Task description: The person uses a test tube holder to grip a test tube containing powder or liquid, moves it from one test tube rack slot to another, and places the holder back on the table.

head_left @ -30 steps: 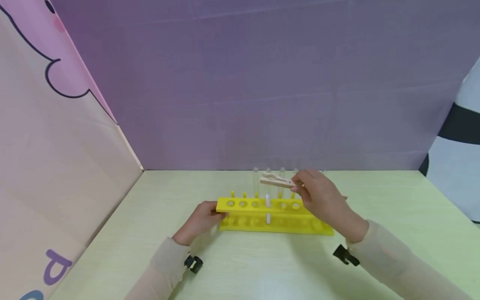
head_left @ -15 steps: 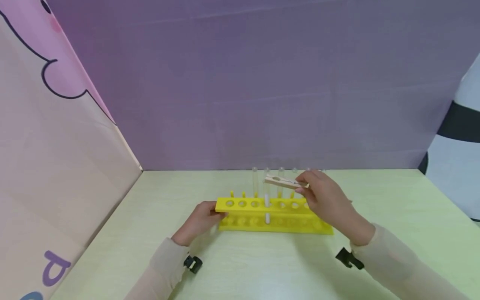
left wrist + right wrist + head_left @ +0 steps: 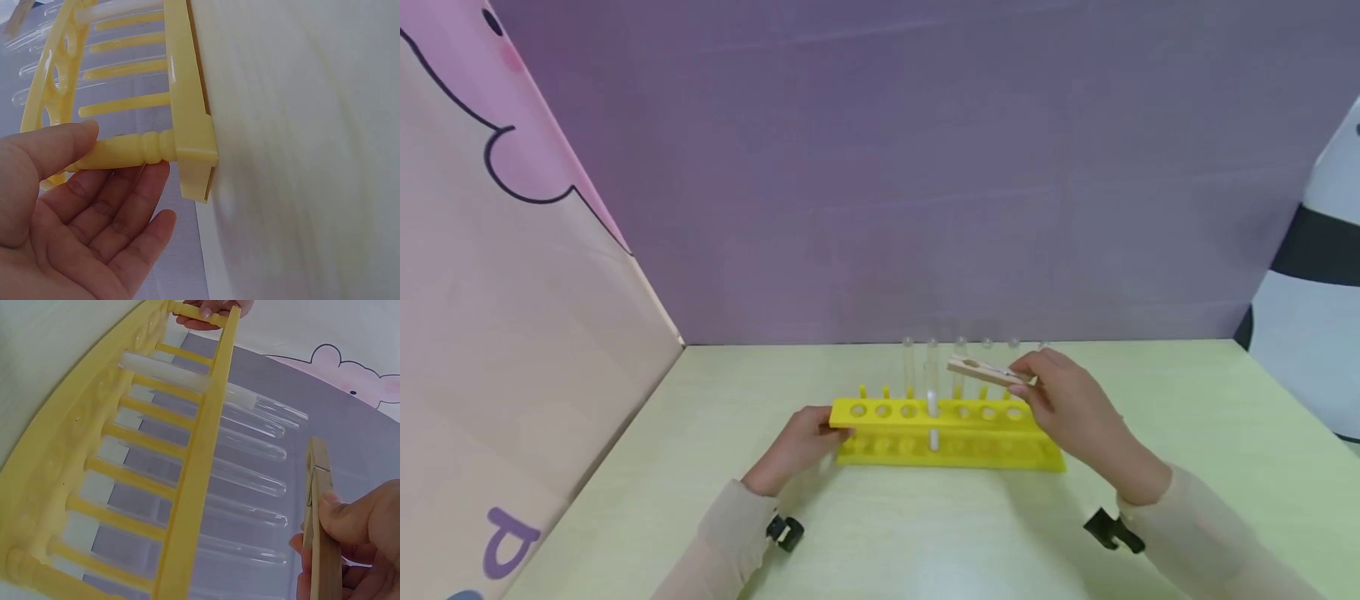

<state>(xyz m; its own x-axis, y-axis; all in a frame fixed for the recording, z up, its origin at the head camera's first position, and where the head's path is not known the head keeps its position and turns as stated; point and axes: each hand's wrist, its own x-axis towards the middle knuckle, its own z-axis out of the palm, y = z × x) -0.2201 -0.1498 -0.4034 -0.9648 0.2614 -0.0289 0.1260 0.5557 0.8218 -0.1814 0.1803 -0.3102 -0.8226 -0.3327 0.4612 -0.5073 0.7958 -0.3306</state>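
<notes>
A yellow test tube rack [image 3: 887, 422] stands upright on the table. My left hand [image 3: 793, 450] grips its left end post, thumb on one side and fingers curled behind, as the left wrist view shows. One test tube [image 3: 932, 403] with white contents stands in a hole near the middle. Several clear tubes [image 3: 250, 478] sit bottom-up on the pegs along the back. My right hand [image 3: 1075, 417] pinches a wooden test tube holder [image 3: 983, 372] between thumb and fingers. The holder's tip [image 3: 317, 447] points left, apart from the white-filled tube, its spring visible in the right wrist view.
The pale table [image 3: 887, 533] runs in front of the rack and to both sides. A purple backdrop [image 3: 925, 167] rises at its far edge. A printed panel [image 3: 550, 333] borders the left side.
My right hand has drawn the wooden test tube holder rightward and slightly down, away from the white-filled tube. My left hand stays on the rack, which has not moved.
</notes>
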